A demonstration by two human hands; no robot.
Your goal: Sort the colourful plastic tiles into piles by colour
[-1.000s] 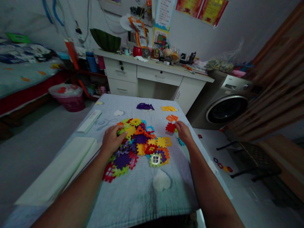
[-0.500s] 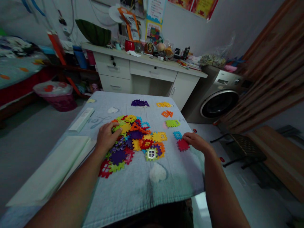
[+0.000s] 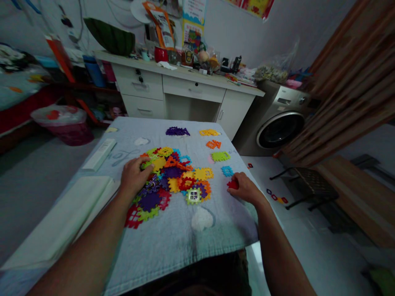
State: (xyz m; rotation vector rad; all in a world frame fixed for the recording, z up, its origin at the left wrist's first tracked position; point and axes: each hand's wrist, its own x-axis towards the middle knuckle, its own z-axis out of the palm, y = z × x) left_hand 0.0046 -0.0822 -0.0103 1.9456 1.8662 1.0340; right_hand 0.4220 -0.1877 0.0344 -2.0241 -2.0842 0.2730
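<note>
A heap of colourful toothed plastic tiles (image 3: pixel 173 179) lies on a table covered with a pale blue towel (image 3: pixel 173 242). My left hand (image 3: pixel 133 177) rests curled on the heap's left side, fingers closed over tiles there. My right hand (image 3: pixel 243 188) lies on the towel near the right edge, closed on a red tile (image 3: pixel 232 184). Along that edge small sorted groups lie in a row: purple (image 3: pixel 177 131), yellow (image 3: pixel 209 132), orange (image 3: pixel 213 144), green (image 3: pixel 220 156) and blue (image 3: pixel 227 170).
A white box (image 3: pixel 99 154) and a flat white packet (image 3: pixel 61 222) lie at the table's left. Beyond stand a white desk (image 3: pixel 182 90) and a washing machine (image 3: pixel 279 127). Loose tiles (image 3: pixel 276 197) lie on the floor beside a dark stool (image 3: pixel 311 187).
My right hand carried the red tile from beside the orange and green groups back toward me along the right edge, below the blue tile. My left hand stayed on the heap.
</note>
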